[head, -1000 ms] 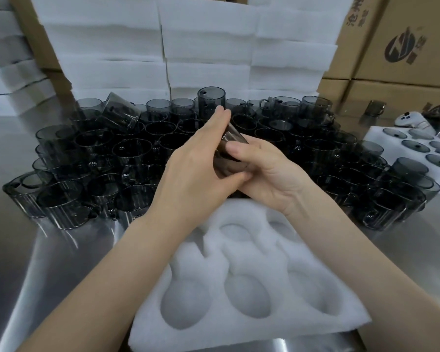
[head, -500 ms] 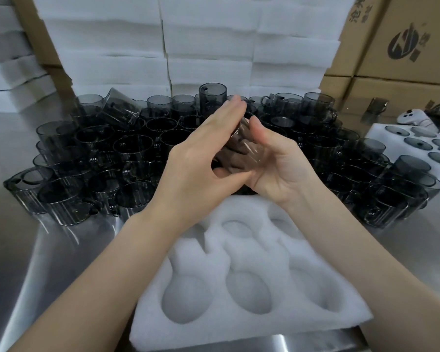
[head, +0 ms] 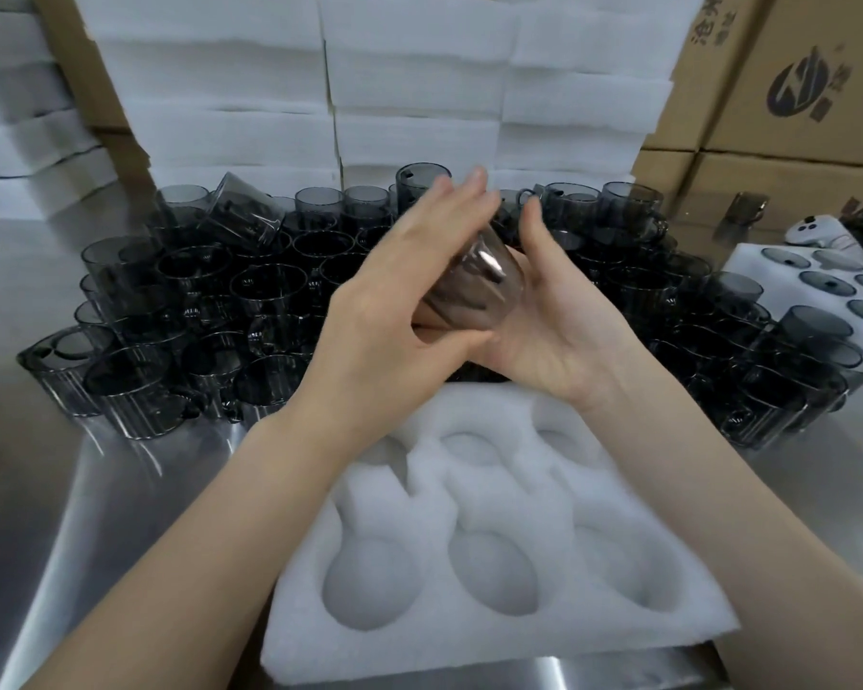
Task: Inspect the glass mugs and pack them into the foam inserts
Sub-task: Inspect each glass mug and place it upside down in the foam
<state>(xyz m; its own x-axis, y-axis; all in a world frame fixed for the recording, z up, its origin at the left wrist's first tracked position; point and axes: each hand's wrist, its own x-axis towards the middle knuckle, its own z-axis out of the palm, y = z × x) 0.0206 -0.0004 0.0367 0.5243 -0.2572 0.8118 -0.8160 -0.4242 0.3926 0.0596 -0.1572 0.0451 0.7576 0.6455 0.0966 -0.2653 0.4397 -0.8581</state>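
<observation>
**First:** Right, start with the foam insert [head: 494, 565] nearest you on the steel table [head: 31, 490]. Its round pockets show only white foam.

**Second:** Your second insert [head: 741, 256], over at the right edge, is different. Each pocket you can see there holds a dark glass disc sitting level with the foam. The frame cuts that insert off, so you can't count them all.

**First:** Your wrists also cover part of the near insert's back row. The white gadget [head: 813, 231] beyond the second insert is too small to make out.

**Second:** Now the glass mug [head: 474, 291]. You hold it between both hands, above the far edge of the near insert and in front of the crowd of mugs [head: 195, 301].

**First:** Your left hand [head: 384, 316] lays its fingers long and nearly straight over the far side, with the thumb tucked underneath. The fingertips are blurred.

**Second:** Your right hand [head: 549, 331] cradles it from below, thumb standing up beside it. Those fingers show only dimly through the glass, so I cannot tell how far they wrap.

**First:** The mug is smoky grey and see-through. It is tipped on a slant and has a bright glare streak on its wall. I can't find its handle.

**Second:** Most of the crowd stands upright, packed wall to wall. One at the back left [head: 242, 216] leans over. Behind them are white foam slabs [head: 409, 92] and cardboard boxes [head: 793, 92].
</observation>
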